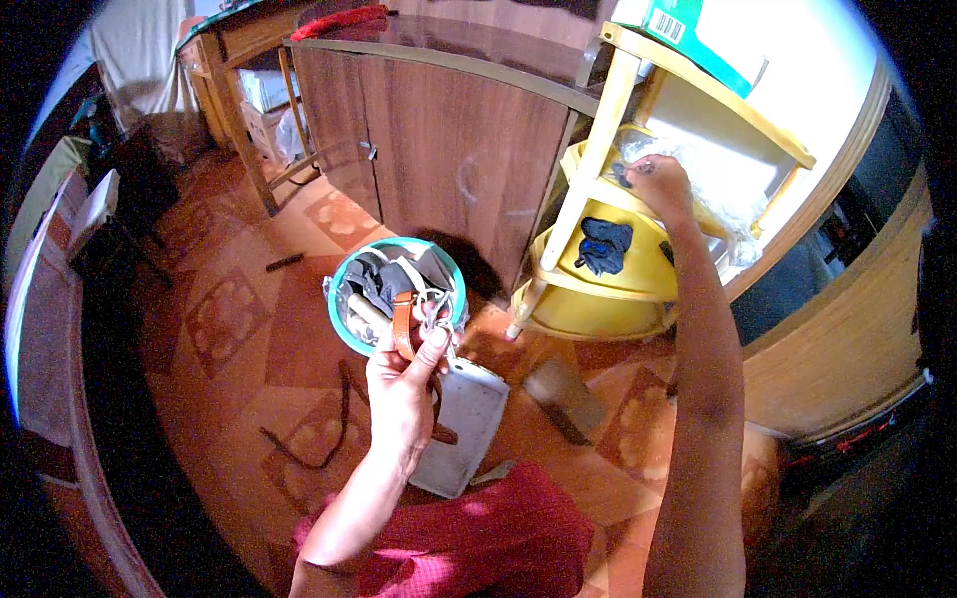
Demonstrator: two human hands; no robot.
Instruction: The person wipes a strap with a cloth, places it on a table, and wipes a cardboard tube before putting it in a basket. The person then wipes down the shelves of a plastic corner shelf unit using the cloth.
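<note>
My left hand point(399, 399) is closed, thumb pressed over a brown leather strap point(403, 324). Some shiny metal pieces point(439, 317) show at its fingertips, too small to make out. Just beyond it is a teal-rimmed bucket point(343, 321) filled with mixed dark and white things. Reaching into a yellow corner shelf point(588, 199), my right hand point(658, 184) has its fingers closed near a small dark thing point(622, 175). What those fingers hold is partly hidden. Clear plastic wrap point(713, 194) lies beside that hand, and a crumpled black cloth point(604, 246) sits one level lower.
A brown cabinet point(469, 149) stands behind the bucket. On the tiled floor are a whitish flat case point(464, 424), a brownish block point(563, 399) and a dark strap point(317, 460). A green-and-white box point(698, 40) tops the shelf. Red cloth point(469, 543) spreads below my arms.
</note>
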